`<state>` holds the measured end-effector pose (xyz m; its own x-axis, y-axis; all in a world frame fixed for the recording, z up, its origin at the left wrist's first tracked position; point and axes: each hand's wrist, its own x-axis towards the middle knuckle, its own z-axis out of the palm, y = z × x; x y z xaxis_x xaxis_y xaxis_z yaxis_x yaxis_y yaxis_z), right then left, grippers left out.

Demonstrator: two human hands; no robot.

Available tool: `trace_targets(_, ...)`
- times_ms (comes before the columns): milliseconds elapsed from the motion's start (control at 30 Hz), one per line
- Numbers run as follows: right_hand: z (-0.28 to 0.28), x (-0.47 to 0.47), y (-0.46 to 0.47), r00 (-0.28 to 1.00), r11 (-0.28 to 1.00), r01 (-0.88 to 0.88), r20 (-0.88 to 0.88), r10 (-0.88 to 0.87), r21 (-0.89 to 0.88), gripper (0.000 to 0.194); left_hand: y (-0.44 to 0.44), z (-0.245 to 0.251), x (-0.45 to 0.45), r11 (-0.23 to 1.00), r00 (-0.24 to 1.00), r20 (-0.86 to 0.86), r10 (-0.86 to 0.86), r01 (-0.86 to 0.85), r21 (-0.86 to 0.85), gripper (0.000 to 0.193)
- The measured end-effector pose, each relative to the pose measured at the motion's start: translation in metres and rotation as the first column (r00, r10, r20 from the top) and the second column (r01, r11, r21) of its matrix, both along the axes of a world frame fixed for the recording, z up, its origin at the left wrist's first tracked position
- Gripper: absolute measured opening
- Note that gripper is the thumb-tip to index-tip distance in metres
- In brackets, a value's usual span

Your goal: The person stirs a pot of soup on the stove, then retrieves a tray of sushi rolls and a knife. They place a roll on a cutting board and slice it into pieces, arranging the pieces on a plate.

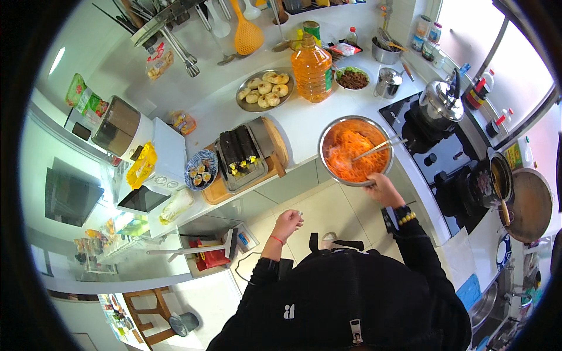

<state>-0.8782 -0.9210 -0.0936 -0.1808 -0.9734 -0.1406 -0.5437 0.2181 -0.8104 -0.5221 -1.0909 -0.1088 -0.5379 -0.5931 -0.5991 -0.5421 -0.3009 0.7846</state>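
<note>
My right hand [383, 191] grips the near rim of a stainless steel bowl [324, 139], thumb on the edge. Shredded carrot [351, 162] fills much of the bowl, and a pair of chopsticks [377, 149] leans in it over the right rim. The bowl is at the counter's front edge; whether it rests there or is held up, I cannot tell. My left hand [287, 224] hangs in front of me over the floor, loosely curled, with nothing visible in it. Left of the bowl, dark seaweed rolls [237, 147] lie in a metal tray [263, 169] on a wooden board [213, 193].
Behind stand a plate of browned buns [264, 89], a large oil bottle [311, 72] and a bowl of dark minced food [352, 80]. A kettle [441, 105] sits on the gas hob [443, 155] at right. Sliced rolls fill a patterned plate [190, 165] near a cabbage [177, 205].
</note>
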Motion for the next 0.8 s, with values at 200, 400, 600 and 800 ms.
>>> trace_targets(200,-0.032,0.011,-0.142,-0.126,0.763,0.399,0.855,-0.504,0.509,0.037,-0.002,0.004,0.051,0.986,0.988,0.029,0.154,-0.156,0.056,0.026)
trace_targets(400,-0.050,0.017,-0.211,-0.101,0.731,0.444,0.840,-0.534,0.518,0.043,-0.009,0.010,0.079,0.968,0.968,0.059,0.244,-0.247,0.049,0.030)
trace_targets(600,-0.062,0.026,-0.234,-0.197,0.660,0.525,0.832,-0.519,0.537,0.038,-0.011,0.006,0.077,0.956,0.959,0.024,0.283,-0.285,0.074,0.029)
trace_targets(800,-0.047,0.020,-0.195,0.125,0.790,0.438,0.841,-0.527,0.430,0.045,-0.019,-0.005,0.052,0.979,0.984,0.013,0.179,-0.179,0.098,0.028)
